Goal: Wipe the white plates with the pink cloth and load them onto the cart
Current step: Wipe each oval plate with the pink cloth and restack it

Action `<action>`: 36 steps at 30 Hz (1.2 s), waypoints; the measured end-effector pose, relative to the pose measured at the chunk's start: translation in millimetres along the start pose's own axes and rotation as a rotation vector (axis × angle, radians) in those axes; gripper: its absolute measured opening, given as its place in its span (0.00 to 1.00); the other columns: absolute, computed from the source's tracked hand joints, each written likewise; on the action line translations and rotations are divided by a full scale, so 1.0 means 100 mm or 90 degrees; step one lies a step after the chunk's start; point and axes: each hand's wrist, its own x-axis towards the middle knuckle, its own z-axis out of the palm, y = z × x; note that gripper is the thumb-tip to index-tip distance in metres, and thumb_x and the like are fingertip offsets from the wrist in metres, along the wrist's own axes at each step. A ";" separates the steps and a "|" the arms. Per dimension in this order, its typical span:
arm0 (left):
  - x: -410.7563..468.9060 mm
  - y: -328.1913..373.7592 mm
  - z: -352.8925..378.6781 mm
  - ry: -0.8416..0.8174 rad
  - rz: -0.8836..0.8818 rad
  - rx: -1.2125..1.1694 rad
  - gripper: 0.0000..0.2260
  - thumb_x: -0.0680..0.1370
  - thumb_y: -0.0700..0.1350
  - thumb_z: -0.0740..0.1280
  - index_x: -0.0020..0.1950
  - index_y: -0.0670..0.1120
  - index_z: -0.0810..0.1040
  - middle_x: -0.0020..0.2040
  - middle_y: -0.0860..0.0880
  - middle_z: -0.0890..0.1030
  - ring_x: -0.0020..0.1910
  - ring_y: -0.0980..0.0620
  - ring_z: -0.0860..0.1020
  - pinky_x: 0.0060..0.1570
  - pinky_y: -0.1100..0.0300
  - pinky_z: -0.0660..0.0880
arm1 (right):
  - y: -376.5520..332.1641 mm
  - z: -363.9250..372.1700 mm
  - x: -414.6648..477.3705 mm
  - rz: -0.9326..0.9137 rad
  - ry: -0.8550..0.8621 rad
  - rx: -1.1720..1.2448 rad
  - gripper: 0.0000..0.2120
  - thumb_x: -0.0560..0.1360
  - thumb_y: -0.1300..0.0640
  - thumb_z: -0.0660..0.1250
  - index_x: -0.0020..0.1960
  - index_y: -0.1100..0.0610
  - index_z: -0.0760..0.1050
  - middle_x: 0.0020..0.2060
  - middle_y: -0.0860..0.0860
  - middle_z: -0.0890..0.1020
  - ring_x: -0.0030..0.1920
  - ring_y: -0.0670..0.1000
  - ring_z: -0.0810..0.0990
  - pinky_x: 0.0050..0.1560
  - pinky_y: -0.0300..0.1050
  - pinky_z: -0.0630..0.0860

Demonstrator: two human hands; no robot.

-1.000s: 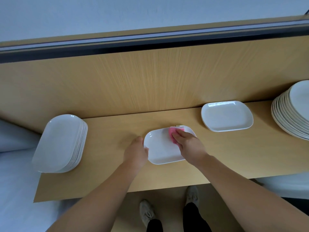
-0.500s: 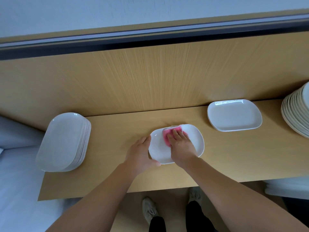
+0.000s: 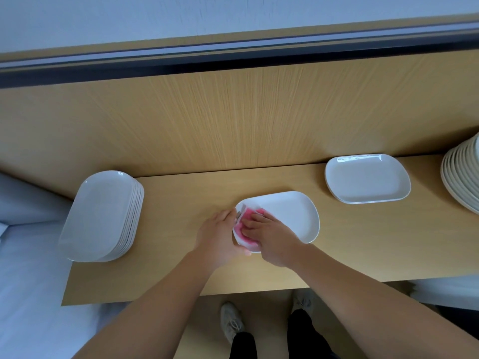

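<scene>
Plainly a wipe is under way: just below the middle of the frame a white plate (image 3: 287,216) lies flat on the wooden shelf (image 3: 181,255), and the pink cloth (image 3: 247,216) sits bunched on its left end. The right hand (image 3: 269,239) lies on top of the cloth with its fingers laid out fairly straight, pressing it down onto the plate rather than clutching it; a flat palm probably spreads the pressure so more of the cloth meets the surface. The left hand (image 3: 219,237) grips the plate's left rim, thumb along the near edge and fingers curled over the far side, most likely to stop the plate sliding or turning under the rubbing. Well apart at the left of the frame stands a tall stack (image 3: 103,216) of similar plates, hanging slightly past the shelf's end. Right of centre rests a short pile (image 3: 366,178) (two plates, I think), and a further pile (image 3: 461,174) is cut off by the right edge; which of these is wiped and which is waiting I cannot tell. No cart shows for certain, so loading looks some way off. No brand, label or writing can be read on anything.
</scene>
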 end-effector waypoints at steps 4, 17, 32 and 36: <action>-0.03 -0.01 -0.01 0.010 0.013 0.034 0.48 0.62 0.68 0.73 0.75 0.48 0.62 0.71 0.54 0.67 0.69 0.52 0.66 0.66 0.60 0.63 | 0.03 -0.02 -0.15 -0.047 0.002 0.042 0.27 0.74 0.65 0.60 0.70 0.49 0.71 0.73 0.44 0.67 0.78 0.49 0.53 0.74 0.42 0.33; -0.06 -0.07 0.10 0.017 0.142 0.149 0.37 0.66 0.74 0.53 0.52 0.47 0.84 0.58 0.54 0.81 0.52 0.51 0.78 0.54 0.59 0.72 | 0.23 -0.10 -0.33 -0.019 -0.056 0.035 0.26 0.73 0.66 0.60 0.66 0.44 0.74 0.72 0.39 0.68 0.77 0.43 0.54 0.77 0.47 0.46; 0.06 0.00 -0.03 -0.033 0.264 0.174 0.32 0.74 0.61 0.68 0.71 0.43 0.70 0.78 0.50 0.59 0.77 0.51 0.56 0.74 0.61 0.41 | 0.50 -0.39 -0.55 0.112 -0.179 -0.083 0.27 0.67 0.69 0.52 0.56 0.42 0.65 0.57 0.45 0.75 0.58 0.55 0.74 0.50 0.54 0.78; 0.07 0.01 0.02 -0.106 0.270 0.158 0.31 0.78 0.60 0.64 0.77 0.49 0.62 0.79 0.54 0.54 0.78 0.55 0.52 0.74 0.62 0.48 | 0.41 -0.45 -0.39 0.109 -0.052 -0.057 0.29 0.72 0.67 0.59 0.66 0.42 0.73 0.67 0.41 0.73 0.68 0.53 0.68 0.65 0.51 0.67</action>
